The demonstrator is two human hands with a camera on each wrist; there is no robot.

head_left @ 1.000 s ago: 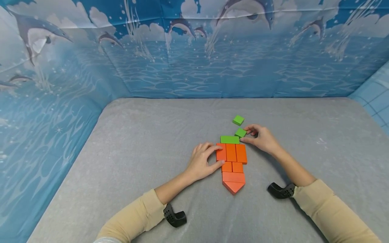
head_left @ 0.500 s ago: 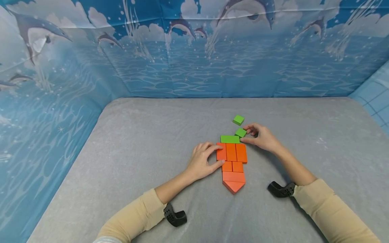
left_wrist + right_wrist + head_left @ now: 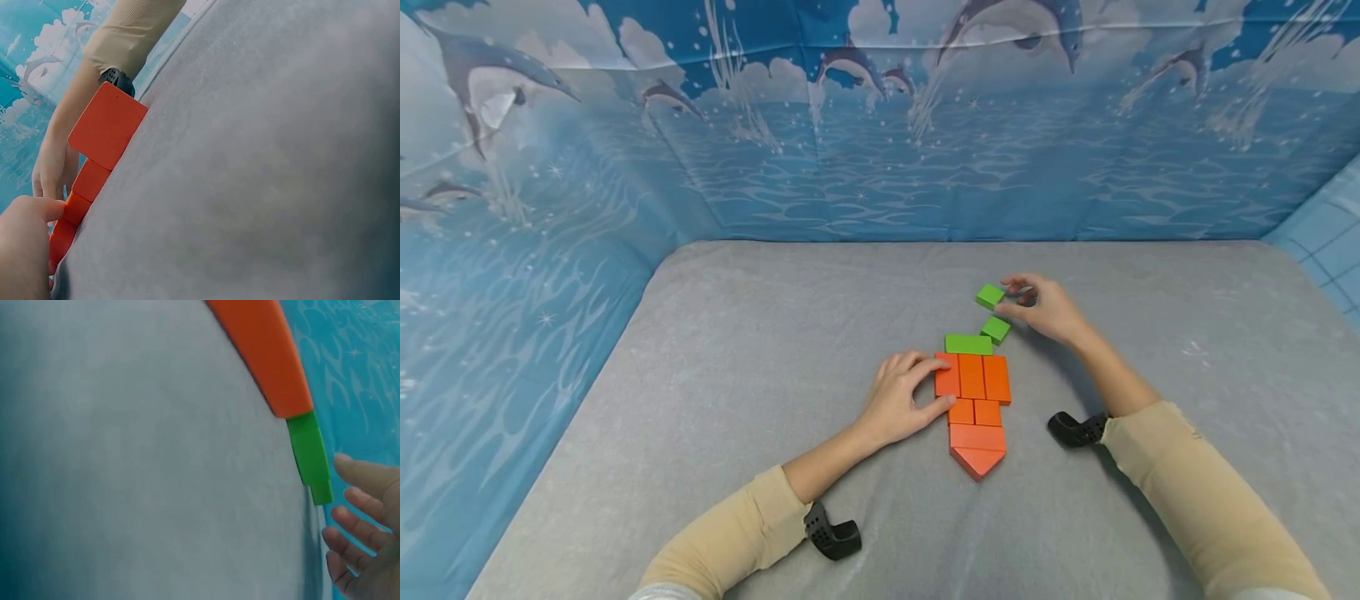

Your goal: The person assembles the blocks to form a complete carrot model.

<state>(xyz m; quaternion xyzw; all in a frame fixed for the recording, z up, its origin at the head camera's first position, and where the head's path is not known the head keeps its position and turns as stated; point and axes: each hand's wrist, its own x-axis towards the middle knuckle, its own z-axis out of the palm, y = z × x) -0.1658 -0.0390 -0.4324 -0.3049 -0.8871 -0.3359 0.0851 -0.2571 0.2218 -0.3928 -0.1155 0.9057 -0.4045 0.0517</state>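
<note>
My left hand [image 3: 901,398] rests its index finger and thumb on the left edge of a row of three upright orange blocks [image 3: 972,377] and a small orange block [image 3: 960,411] below. Nearer me the shape continues with an orange bar [image 3: 976,437] and an orange triangle block [image 3: 978,462]. A green bar [image 3: 967,344] lies against the row's far side. One green square block [image 3: 996,329] sits at its right corner. Farther back is another green square block [image 3: 989,295], with the thumb of my right hand [image 3: 1048,310] at its right edge and the fingers loosely spread.
Everything lies on a grey cloth-covered table [image 3: 760,333]. A blue dolphin-printed curtain [image 3: 880,167] stands behind it and along its left side. Black wrist mounts [image 3: 832,533] hang under both forearms.
My right hand has left the nearer green square block and moved away from me to the farther one. My left hand and the orange blocks have stayed in place.
</note>
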